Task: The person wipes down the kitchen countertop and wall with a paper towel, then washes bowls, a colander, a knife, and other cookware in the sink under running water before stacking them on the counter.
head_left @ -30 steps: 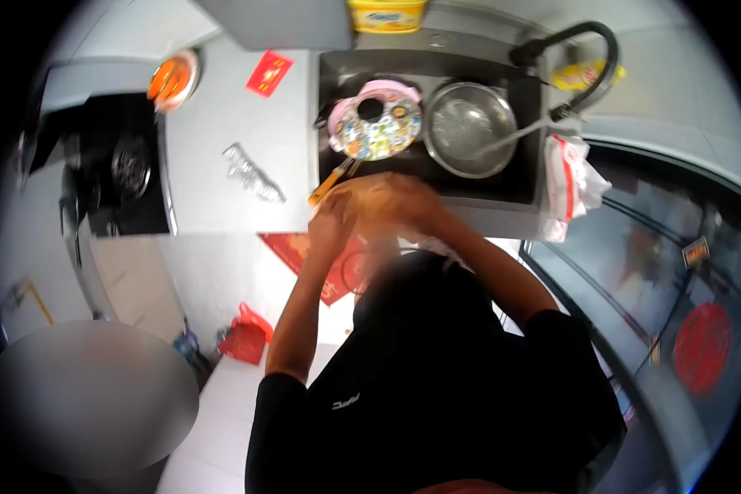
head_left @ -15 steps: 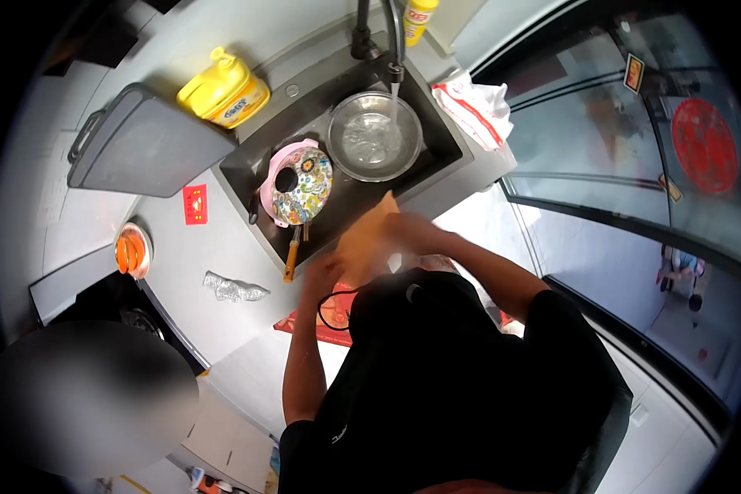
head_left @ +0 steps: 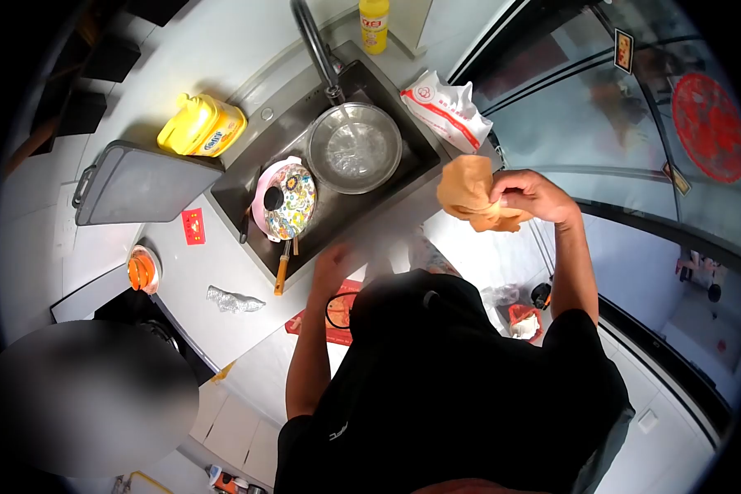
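My right hand (head_left: 535,196) pinches a crumpled orange-brown cloth or paper (head_left: 469,194), held up to the right of the sink (head_left: 420,169). My left hand (head_left: 332,265) is at the counter's front edge below the sink; its fingers are smeared by motion, and a blurred pale shape lies beside it. In the sink stand a metal bowl (head_left: 354,148) of water under the black faucet (head_left: 313,41), and a pink pot with a patterned lid (head_left: 295,202). A wooden-handled utensil (head_left: 281,272) leans at the sink's near edge.
On the counter are crumpled foil (head_left: 235,300), a red packet (head_left: 193,226), a plate of orange food (head_left: 143,269), a yellow jug (head_left: 202,128), a grey cutting board (head_left: 144,185) and a white-red packet (head_left: 449,107). A red bin (head_left: 524,323) stands at right.
My right hand has moved up and right with the orange-brown item, away from my left hand. The view has turned and shifted. Water running from the faucet half a second ago no longer shows.
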Action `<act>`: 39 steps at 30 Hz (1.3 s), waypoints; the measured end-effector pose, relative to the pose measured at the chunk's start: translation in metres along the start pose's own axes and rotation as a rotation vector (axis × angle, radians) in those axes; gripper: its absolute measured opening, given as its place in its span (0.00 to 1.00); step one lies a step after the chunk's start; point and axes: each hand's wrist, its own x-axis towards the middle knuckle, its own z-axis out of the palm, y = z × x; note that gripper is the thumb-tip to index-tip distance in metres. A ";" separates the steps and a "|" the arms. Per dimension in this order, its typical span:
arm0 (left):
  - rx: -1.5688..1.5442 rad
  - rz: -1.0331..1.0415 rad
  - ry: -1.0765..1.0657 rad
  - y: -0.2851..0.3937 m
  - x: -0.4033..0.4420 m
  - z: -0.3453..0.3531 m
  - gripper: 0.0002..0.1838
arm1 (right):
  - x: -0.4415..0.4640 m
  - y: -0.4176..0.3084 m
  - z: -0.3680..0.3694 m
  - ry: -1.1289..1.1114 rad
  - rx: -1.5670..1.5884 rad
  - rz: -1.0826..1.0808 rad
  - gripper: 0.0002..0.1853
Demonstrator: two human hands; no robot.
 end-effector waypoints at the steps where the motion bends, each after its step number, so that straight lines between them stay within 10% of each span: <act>1: 0.060 0.023 0.041 0.002 0.001 0.004 0.20 | -0.003 0.005 -0.010 0.037 0.072 -0.005 0.04; 9: -0.009 0.000 0.153 -0.005 0.005 0.029 0.20 | 0.045 0.159 -0.032 0.599 0.418 0.028 0.06; 19: -0.235 0.027 0.307 0.062 0.023 0.034 0.14 | 0.083 0.200 0.024 1.159 -0.509 -0.040 0.13; 28: -0.354 0.274 0.585 0.188 0.068 -0.002 0.13 | 0.056 0.164 0.042 1.279 -0.586 -0.097 0.18; 39: -0.422 0.074 0.688 0.070 -0.007 0.022 0.15 | 0.237 0.015 0.028 0.804 -0.581 -0.503 0.10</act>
